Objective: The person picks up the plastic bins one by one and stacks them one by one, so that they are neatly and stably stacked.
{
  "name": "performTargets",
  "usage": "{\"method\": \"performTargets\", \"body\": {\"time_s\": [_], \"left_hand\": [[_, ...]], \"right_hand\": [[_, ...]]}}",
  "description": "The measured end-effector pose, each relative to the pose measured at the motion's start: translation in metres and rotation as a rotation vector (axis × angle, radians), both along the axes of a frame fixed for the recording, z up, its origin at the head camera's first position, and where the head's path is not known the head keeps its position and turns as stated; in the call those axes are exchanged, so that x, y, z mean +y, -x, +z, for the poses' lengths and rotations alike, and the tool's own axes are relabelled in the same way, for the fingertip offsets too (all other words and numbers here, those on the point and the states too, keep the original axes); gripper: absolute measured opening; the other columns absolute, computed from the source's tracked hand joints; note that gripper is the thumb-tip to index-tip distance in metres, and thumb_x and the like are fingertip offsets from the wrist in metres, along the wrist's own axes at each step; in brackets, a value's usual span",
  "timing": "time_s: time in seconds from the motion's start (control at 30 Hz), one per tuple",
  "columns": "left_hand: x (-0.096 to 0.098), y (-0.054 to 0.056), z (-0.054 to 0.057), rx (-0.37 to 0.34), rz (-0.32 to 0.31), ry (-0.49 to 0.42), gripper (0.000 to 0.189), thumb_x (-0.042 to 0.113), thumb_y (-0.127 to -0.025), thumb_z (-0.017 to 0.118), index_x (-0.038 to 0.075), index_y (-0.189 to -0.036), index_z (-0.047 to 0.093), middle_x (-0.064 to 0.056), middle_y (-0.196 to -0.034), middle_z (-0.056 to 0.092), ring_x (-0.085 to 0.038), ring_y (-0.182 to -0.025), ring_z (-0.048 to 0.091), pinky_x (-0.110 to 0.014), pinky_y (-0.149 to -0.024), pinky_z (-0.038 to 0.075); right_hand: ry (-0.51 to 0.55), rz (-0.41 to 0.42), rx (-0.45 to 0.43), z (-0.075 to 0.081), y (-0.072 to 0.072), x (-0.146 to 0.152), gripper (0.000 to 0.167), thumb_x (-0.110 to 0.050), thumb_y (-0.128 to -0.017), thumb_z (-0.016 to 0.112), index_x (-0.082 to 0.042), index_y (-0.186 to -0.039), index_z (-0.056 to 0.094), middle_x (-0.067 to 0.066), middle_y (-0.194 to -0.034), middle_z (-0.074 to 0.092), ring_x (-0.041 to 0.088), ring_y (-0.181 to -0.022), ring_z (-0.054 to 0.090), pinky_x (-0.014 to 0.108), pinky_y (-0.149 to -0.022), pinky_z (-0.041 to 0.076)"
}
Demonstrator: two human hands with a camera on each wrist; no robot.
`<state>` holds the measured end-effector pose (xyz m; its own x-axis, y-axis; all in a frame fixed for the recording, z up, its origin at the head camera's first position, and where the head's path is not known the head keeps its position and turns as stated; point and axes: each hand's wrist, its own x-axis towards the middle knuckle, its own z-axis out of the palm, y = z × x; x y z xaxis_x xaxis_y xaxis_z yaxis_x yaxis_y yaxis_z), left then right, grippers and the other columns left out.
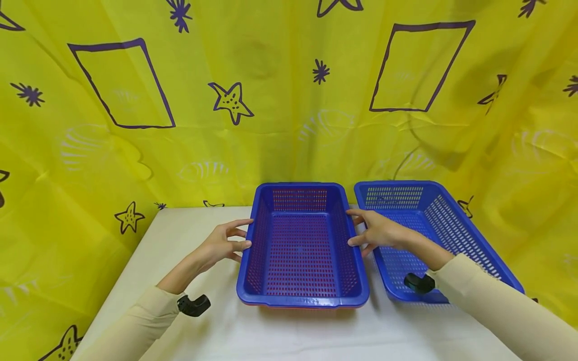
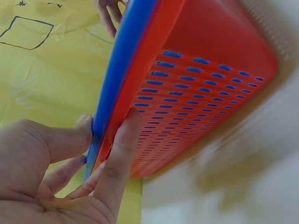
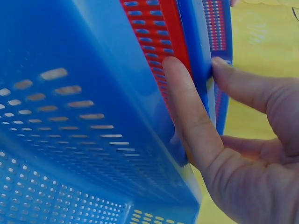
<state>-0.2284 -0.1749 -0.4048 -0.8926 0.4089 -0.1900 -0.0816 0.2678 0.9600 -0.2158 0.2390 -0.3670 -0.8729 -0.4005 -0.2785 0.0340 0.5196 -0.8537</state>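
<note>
In the head view a blue perforated plastic basket [image 1: 303,301] stands in the middle, nested inside a red basket [image 2: 219,32] whose lip peeks out beneath. My left hand [image 1: 221,243] pinches the stacked rims at the left side. In the left wrist view its thumb sits at the blue rim and a finger lies against the red wall. On the opposite side my right hand [image 1: 381,230] grips the rims too, thumb at the blue edge and a finger [image 3: 184,102] along the red basket's outside.
A second blue basket [image 1: 393,184] stands on the right, close beside the stack and under my right forearm. White cloth covers the table [image 1: 207,326]. Behind hangs a yellow curtain [image 1: 280,100] with drawn stars. Black mounts are on both wrists.
</note>
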Motion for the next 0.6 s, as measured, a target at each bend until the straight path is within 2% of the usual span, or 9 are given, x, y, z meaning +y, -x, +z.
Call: {"method": "performTargets", "body": {"time_s": [0.17, 0.33, 0.47, 0.6], "left_hand": [[-0.002, 0.002, 0.005, -0.009, -0.048, 0.025, 0.066, 0.008, -0.099, 0.069, 0.007, -0.157, 0.039, -0.028, -0.129, 0.056, -0.026, -0.094, 0.07, -0.047, -0.074, 0.064], [-0.005, 0.002, 0.013, 0.03, -0.129, 0.103, 0.073, 0.023, -0.099, 0.072, 0.009, -0.16, 0.034, -0.028, -0.136, 0.052, -0.029, -0.105, 0.068, -0.05, -0.077, 0.063], [-0.008, 0.002, 0.022, 0.109, -0.201, 0.213, 0.08, 0.03, -0.098, 0.073, 0.013, -0.162, 0.029, -0.029, -0.144, 0.049, -0.031, -0.11, 0.067, -0.049, -0.08, 0.063], [-0.01, 0.002, 0.033, 0.221, -0.257, 0.328, 0.084, 0.037, -0.096, 0.074, 0.015, -0.163, 0.028, -0.027, -0.148, 0.048, -0.032, -0.116, 0.066, -0.048, -0.089, 0.059]], "right_hand": [[0.025, 0.038, -0.023, 0.002, 0.0, 0.007, 0.088, -0.015, -0.095, 0.077, 0.003, -0.16, 0.02, 0.042, -0.151, 0.028, 0.032, -0.092, 0.072, 0.053, -0.081, 0.062], [0.019, 0.097, -0.037, 0.012, 0.0, 0.015, 0.091, -0.031, -0.096, 0.075, -0.006, -0.162, 0.018, 0.037, -0.154, 0.029, 0.036, -0.107, 0.07, 0.051, -0.09, 0.06], [-0.003, 0.141, -0.024, 0.022, 0.001, 0.02, 0.093, -0.034, -0.097, 0.074, -0.012, -0.163, 0.013, 0.033, -0.158, 0.027, 0.037, -0.114, 0.066, 0.049, -0.093, 0.059], [-0.022, 0.173, 0.022, 0.034, 0.003, 0.025, 0.091, -0.033, -0.098, 0.072, -0.015, -0.164, 0.011, 0.031, -0.16, 0.027, 0.035, -0.114, 0.066, 0.048, -0.092, 0.059]]}}
